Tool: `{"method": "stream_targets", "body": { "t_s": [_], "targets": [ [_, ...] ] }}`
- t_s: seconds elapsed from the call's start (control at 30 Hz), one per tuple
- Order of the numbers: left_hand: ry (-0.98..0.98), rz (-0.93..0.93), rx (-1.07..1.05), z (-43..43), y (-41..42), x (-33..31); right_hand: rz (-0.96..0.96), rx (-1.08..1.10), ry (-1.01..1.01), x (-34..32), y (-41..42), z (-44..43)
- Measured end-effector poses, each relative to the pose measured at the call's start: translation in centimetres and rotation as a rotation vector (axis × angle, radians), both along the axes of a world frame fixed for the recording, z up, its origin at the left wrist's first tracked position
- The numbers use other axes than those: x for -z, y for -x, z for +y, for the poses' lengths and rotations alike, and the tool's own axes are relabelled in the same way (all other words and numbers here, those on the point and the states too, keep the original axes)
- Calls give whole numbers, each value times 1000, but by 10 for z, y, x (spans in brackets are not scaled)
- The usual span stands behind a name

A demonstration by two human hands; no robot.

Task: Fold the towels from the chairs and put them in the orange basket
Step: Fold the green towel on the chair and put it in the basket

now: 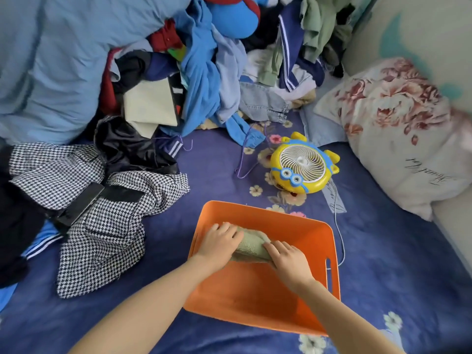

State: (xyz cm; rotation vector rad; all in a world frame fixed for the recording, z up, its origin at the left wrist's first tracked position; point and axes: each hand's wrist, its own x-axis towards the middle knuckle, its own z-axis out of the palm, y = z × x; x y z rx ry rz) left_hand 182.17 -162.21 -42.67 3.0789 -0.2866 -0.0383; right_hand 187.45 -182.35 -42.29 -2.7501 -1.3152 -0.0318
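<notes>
Both bare forearms are extended forward from the lower edge of the view and angled inward toward each other, so that both hands are placed inside the rectangular orange plastic basket. The left forearm is passed over the basket's left wall, the right over its near right corner. The left hand is held palm down near the left wall, its fingers curled over the left end of a grey-green terry towel. The right hand is set nearer the basket's middle, knuckles up, its fingers wrapped over the towel's right end. Both wrists are kept nearly straight.
</notes>
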Motion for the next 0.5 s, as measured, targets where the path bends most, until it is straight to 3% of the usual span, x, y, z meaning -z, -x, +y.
{"method": "stream_targets", "body": {
  "t_s": [0.13,0.27,0.33,0.5],
  "targets": [
    [73,113,-122,-6,9,36,102,-63,16,47,1,2],
    [-69,696,-271,-18,30,85,486,15,274,102,20,17],
    [-128,879,-257,-25,37,104,678,41,428,123,28,24],
    [-151,1033,-247,-33,50,128,840,79,549,146,38,24]
  ]
}}
